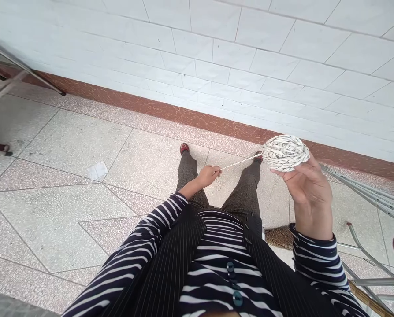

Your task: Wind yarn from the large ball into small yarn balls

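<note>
Here we are: the wall (233, 53) stretches across the far side, the floor (68, 136) spreads beneath us, and we face that wall with both legs (246, 187) set apart, probably for steady footing. At right the broom (278, 235) passes behind our right sleeve (316, 255), likely left there out of the way. Now the hands! Our right hand (311, 191) is turned palm up, fingers clamped along the near edge of the ball of cord (284, 153), which seems meant to leave its far side uncovered. Our left hand (208, 176), well apart from the right and nearer the middle, has its fingertips pinched on the single strand (239, 163); that gap between hands looks to be what draws it nearly straight.

On to the surfaces: pale, glossy rectangular tiles with thin grey joints on the wall; speckled stone-like panels, cut at sharp angles, on the floor; a reddish, streaked baseboard (150, 108) running between them. Smooth metal tubes (365, 191) lie slanting at right, and the broom shows coarse brown bristles. The ball is a plump oval, whitish with dark flecks, its wraps crossing in uneven ridges. And the strand: thin, pale, apparently twisted, its fibre we cannot tell.
</note>
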Demonstrator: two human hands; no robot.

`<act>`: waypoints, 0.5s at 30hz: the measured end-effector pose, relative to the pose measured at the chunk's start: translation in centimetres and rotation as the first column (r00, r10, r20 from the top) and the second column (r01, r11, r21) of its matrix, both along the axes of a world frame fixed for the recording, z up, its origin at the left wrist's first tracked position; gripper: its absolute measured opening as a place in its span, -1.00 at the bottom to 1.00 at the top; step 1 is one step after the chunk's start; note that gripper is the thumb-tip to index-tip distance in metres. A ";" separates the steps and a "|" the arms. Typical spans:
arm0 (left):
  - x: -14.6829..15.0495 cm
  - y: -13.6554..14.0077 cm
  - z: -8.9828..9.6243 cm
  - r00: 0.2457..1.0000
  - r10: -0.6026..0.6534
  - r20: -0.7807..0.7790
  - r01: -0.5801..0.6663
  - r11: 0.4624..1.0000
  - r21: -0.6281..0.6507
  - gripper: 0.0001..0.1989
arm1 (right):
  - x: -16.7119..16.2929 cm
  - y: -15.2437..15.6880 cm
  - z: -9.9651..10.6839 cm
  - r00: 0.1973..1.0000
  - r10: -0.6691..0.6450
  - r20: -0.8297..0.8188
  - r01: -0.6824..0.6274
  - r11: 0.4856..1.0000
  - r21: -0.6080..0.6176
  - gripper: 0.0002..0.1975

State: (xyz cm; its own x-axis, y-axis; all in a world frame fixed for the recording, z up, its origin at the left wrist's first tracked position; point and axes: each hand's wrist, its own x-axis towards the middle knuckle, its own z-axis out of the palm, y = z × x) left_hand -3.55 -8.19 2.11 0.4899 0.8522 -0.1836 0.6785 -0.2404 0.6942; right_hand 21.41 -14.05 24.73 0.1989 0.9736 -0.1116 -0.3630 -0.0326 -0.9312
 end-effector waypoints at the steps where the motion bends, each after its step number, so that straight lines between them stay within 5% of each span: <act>1: -0.7 0.2 -0.3 0.999 0.006 -0.040 -0.006 1.000 -0.008 -0.71 | 0.1 -0.1 0.3 1.000 -0.003 0.000 0.003 1.000 0.013 -0.57; 5: -1.6 1.4 0.1 0.993 0.091 -0.073 -0.091 0.996 -0.001 -0.68 | -0.3 -0.7 0.7 1.000 -0.004 0.004 0.004 0.998 0.065 -0.49; 11: 3.9 1.4 6.1 0.908 0.035 0.417 -0.033 0.999 -0.012 -0.48 | -2.3 -0.3 -0.8 0.970 0.215 0.112 -0.216 0.976 -0.003 -0.48; 15: 7.6 1.2 8.5 0.801 0.051 0.596 -0.027 0.998 -0.049 -0.66 | -3.0 0.3 -1.4 0.942 0.261 0.212 -0.271 0.962 0.018 -0.46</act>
